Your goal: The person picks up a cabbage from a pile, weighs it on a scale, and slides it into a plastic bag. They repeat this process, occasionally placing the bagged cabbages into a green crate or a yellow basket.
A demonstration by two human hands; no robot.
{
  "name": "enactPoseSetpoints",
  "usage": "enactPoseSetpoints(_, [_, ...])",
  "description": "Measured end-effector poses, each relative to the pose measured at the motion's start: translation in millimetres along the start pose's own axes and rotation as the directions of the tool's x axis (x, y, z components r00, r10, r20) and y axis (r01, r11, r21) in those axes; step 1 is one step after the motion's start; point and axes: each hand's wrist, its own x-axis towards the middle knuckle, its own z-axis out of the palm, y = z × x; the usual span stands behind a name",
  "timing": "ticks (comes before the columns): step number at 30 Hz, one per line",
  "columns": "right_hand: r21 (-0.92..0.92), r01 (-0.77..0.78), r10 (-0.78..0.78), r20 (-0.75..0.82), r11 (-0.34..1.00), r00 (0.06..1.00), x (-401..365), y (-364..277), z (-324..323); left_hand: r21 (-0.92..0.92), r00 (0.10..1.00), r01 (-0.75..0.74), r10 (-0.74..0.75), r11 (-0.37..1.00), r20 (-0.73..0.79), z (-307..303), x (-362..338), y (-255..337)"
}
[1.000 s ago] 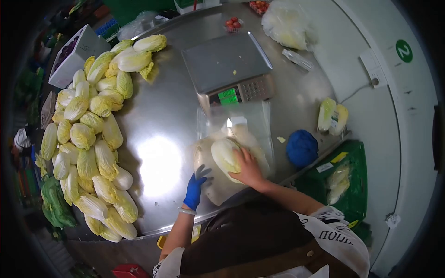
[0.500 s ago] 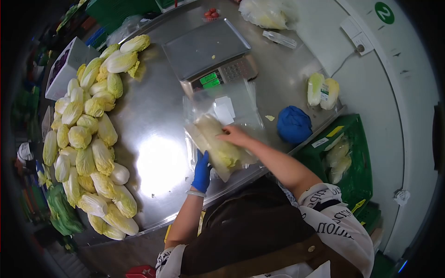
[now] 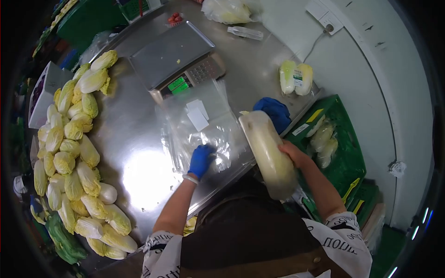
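Observation:
My right hand [image 3: 293, 154] grips a bagged napa cabbage [image 3: 269, 155] from its right side, above the table's front edge and near the green crate. The cabbage is long and pale inside its clear bag. In a blue glove, my left hand [image 3: 201, 161] has its fingers curled on the stack of clear plastic bags [image 3: 218, 134], pinching the plastic near its front. White paper slips [image 3: 198, 119] lie on the bags. Behind them stands a scale [image 3: 174, 55] with green digits lit.
Unwrapped napa cabbages [image 3: 74, 162] are heaped along the left. A blue round bundle [image 3: 273, 111] and two packed cabbages [image 3: 295, 78] sit on the right. A green crate [image 3: 345, 139] holds bagged cabbages beside the table. Small red fruits [image 3: 175, 19] are at the back.
My right hand has carried the bagged cabbage off the bag stack to the right, past the table's edge. My left hand has let go of it and stays on the bags. The view has shifted right.

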Motion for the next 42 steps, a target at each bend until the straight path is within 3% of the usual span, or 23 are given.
enactPoseSetpoints(3, [-0.172, -0.025, 0.032, 0.039, 0.985, 0.999, -15, 19, 7, -0.158, 0.991, 0.006, -0.027, 0.987, -0.132, 16, 4, -29])
enactPoseSetpoints(4, [-0.198, -0.085, 0.096, 0.046, 0.976, 0.994, -19, 17, 21, -0.175, 0.993, 0.048, -0.066, 0.983, -0.100, 12, 5, -28])
enactPoseSetpoints(5, [-0.224, -0.080, 0.101, 0.082, 0.971, 0.992, -15, 24, 27, -0.307, 0.986, 0.107, -0.139, 0.946, -0.087, 10, 4, -23])
enactPoseSetpoints(9, [-0.344, -0.186, 0.228, 0.084, 0.920, 0.970, 9, 31, 54, -0.664, 0.945, 0.278, -0.323, 0.694, 0.058, -24, 13, 7])
enactPoseSetpoints(12, [-0.193, -0.317, 0.335, 0.069, 0.929, 0.940, 15, 33, 49, -0.452, 0.988, 0.040, -0.102, 0.891, -0.114, -31, 17, 31])
enactPoseSetpoints(13, [-0.170, -0.288, 0.304, 0.076, 0.942, 0.950, 12, 32, 48, -0.401, 0.983, 0.096, -0.151, 0.911, -0.107, -17, 12, 31])
enactPoseSetpoints(14, [-0.192, -0.265, 0.285, 0.083, 0.945, 0.955, 11, 29, 47, -0.024, 0.974, -0.175, 0.170, 0.984, -0.150, -8, 12, 21])
enactPoseSetpoints(16, [-0.219, -0.231, 0.255, 0.091, 0.948, 0.963, 6, 26, 50, 0.091, 0.985, -0.088, 0.100, 0.992, -0.140, -4, 5, 33])
enactPoseSetpoints(19, [-0.275, -0.192, 0.245, 0.171, 0.942, 0.954, 5, 16, 64, -0.391, 0.986, -0.028, -0.038, 0.920, -0.162, 11, 4, -8])
enactPoseSetpoints(20, [-0.274, -0.234, 0.278, 0.135, 0.933, 0.951, 7, 21, 64, -0.587, 0.959, 0.239, -0.285, 0.774, 0.016, 7, 5, -13])
enactPoseSetpoints(22, [-0.284, -0.298, 0.329, 0.067, 0.912, 0.942, 20, 29, 57, -0.627, 0.964, 0.234, -0.262, 0.743, 0.049, -15, 12, -3])
enactPoseSetpoints(25, [-0.096, -0.370, 0.373, 0.022, 0.924, 0.928, 25, 35, 54, -0.654, 0.967, 0.231, -0.245, 0.720, 0.072, -43, 17, 30])
enactPoseSetpoints(28, [-0.094, -0.181, 0.186, 0.050, 0.979, 0.981, 19, 23, 78, -0.358, 0.942, -0.199, 0.078, 0.912, -0.325, -31, 30, 74])
enactPoseSetpoints(30, [-0.168, -0.074, 0.070, -0.033, 0.983, 0.997, 29, 27, 85, -0.040, 0.916, -0.229, 0.202, 0.972, -0.348, -41, 36, 129])
enactPoseSetpoints(31, [-0.210, -0.023, 0.008, -0.070, 0.977, 0.997, 35, 30, 88, -0.126, 0.927, -0.313, 0.274, 0.941, -0.256, -43, 39, 140])
enactPoseSetpoints(33, [-0.067, 0.140, -0.146, -0.104, 0.988, 0.984, 42, 39, 90, -0.320, 0.894, -0.438, 0.444, 0.840, -0.060, -52, 44, 157])
enactPoseSetpoints(35, [-0.009, 0.261, -0.258, -0.187, 0.965, 0.948, 52, 47, 90, -0.256, 0.857, -0.516, 0.489, 0.817, -0.164, -73, 43, 157])
enactPoseSetpoints(36, [-0.024, 0.248, -0.248, -0.177, 0.969, 0.953, 49, 44, 96, -0.219, 0.832, -0.552, 0.514, 0.804, -0.209, -83, 41, 153])
enactPoseSetpoints(37, [-0.038, 0.238, -0.241, -0.167, 0.970, 0.956, 43, 36, 106, -0.097, 0.837, -0.406, 0.328, 0.909, -0.438, -90, 33, 147])
enactPoseSetpoints(38, [-0.052, 0.235, -0.240, -0.156, 0.971, 0.958, 39, 26, 117, -0.376, 0.781, -0.128, -0.141, 0.918, -0.609, -90, 31, 152])
enactPoseSetpoints(40, [-0.064, 0.253, -0.260, -0.171, 0.965, 0.950, 36, 22, 139, -0.859, 0.827, 0.060, -0.508, 0.509, -0.243, -106, 25, 158])
enactPoseSetpoints(41, [-0.075, 0.260, -0.269, -0.183, 0.963, 0.946, 39, 23, 148, -0.960, 0.909, 0.267, -0.355, 0.089, 0.220, -96, 13, 127])
enactPoseSetpoints(42, [-0.094, 0.274, -0.288, -0.191, 0.957, 0.939, 44, 19, 154, -0.928, 0.854, 0.337, -0.363, -0.161, 0.373, -89, 0, 131])
